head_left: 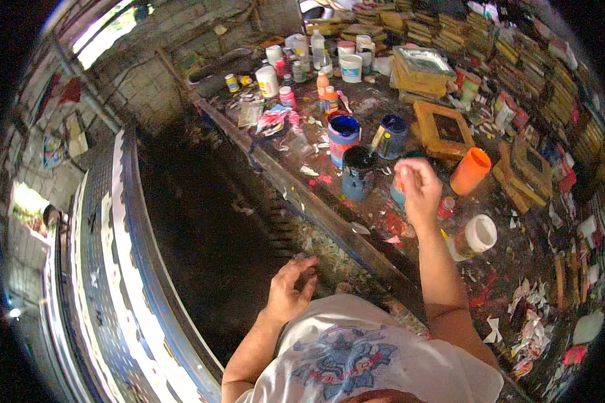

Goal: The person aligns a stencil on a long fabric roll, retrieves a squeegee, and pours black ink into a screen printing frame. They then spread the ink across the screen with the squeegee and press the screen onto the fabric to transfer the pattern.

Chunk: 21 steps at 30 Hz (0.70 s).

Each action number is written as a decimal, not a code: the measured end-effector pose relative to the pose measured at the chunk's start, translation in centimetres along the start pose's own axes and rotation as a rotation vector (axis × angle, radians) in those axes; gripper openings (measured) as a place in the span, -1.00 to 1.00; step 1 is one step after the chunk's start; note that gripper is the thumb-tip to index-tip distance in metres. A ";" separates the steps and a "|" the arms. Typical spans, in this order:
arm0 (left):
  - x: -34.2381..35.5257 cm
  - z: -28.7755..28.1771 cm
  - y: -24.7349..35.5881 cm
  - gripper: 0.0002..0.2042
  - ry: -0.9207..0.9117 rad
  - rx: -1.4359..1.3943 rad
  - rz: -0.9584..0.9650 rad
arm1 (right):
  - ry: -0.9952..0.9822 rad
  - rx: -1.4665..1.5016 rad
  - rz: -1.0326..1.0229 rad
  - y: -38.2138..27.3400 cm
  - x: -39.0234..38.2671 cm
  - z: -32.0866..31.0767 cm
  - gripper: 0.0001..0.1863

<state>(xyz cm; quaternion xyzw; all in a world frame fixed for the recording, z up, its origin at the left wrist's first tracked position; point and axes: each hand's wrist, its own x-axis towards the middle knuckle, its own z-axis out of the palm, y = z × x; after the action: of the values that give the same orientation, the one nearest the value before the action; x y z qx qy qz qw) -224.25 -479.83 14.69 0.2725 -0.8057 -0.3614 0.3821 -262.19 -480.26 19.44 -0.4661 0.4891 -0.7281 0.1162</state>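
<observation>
My right hand (420, 191) reaches over the paint-stained bench (356, 235), its fingers curled at a teal container (398, 195) that they mostly hide; what they grip, if anything, is unclear. Just left of it stand a dark, paint-coated container (357, 178), a pink-and-blue tub of blue paint (343, 144) and a navy container (390, 138) with a stick in it. To the right are an orange cup (470, 171), a small red bottle (446, 208) and a white-rimmed jar (478, 234). My left hand (292, 285) hangs before the bench, loosely bent, fingers apart and holding nothing.
Bottles and tubs (316, 54) crowd the back of the bench. Wooden screen frames (444, 131) lie at the right, with stacked frames (524, 67) behind. A long perforated rack with white edging (91, 269) runs along my left, beside a dark gap. Paper scraps (528, 302) litter the right.
</observation>
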 end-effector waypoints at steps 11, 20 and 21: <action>18.2 1.3 -12.1 -0.01 -0.312 -0.092 -0.021 | 0.108 -0.001 0.205 4.9 10.1 4.5 -0.58; 31.1 9.5 -17.9 0.14 -0.770 -0.386 -0.059 | 0.271 -0.240 0.346 3.1 9.9 10.8 -0.77; 31.8 10.3 -18.4 0.15 -0.792 -0.434 -0.039 | 0.339 -0.220 0.296 3.3 9.8 11.9 -0.80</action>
<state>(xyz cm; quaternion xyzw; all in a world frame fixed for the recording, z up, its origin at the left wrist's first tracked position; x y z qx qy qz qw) -247.45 -509.58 8.86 0.0418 -0.7902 -0.6054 0.0856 -259.00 -495.23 23.32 -0.2706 0.6408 -0.7132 0.0862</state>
